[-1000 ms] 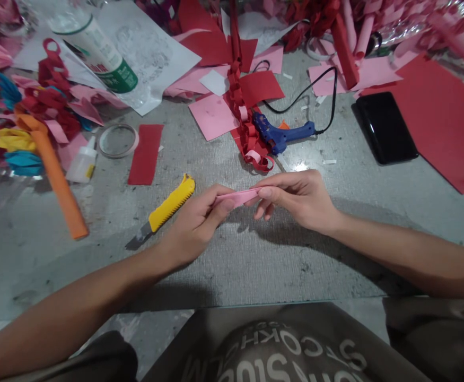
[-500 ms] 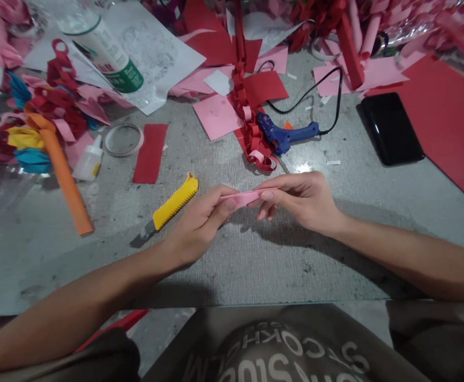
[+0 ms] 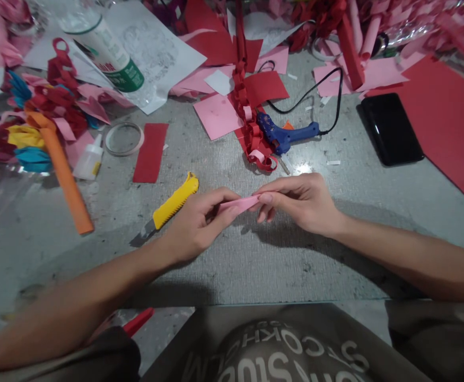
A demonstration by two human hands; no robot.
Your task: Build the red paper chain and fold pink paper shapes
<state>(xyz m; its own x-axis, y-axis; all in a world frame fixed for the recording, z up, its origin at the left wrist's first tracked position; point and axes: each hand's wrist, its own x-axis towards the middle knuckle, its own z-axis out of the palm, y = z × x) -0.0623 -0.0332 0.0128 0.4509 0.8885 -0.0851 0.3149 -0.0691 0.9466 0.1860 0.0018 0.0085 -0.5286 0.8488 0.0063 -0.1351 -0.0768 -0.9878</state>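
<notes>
A narrow folded pink paper strip (image 3: pixel 243 204) is stretched between my two hands above the grey table. My left hand (image 3: pixel 203 220) pinches its left end between thumb and fingers. The right end sits between the thumb and index finger of my right hand (image 3: pixel 301 204), whose other fingers curl below. A yellow cutter (image 3: pixel 176 201) with its blade out lies just left of my left hand. Beyond the strip are a red and pink paper chain (image 3: pixel 251 127) and a blue glue gun (image 3: pixel 287 132).
A black phone (image 3: pixel 393 129) lies at the right beside a large red sheet (image 3: pixel 450 122). At the left are a red paper piece (image 3: pixel 150 153), a tape roll (image 3: pixel 124 139), a small glue bottle (image 3: pixel 89 159), an orange strip (image 3: pixel 67 180) and a plastic bottle (image 3: pixel 104 53).
My left thumb and fingers have shifted slightly right along the pink strip. Less of the strip shows at my right hand. The left forearm has moved slightly.
</notes>
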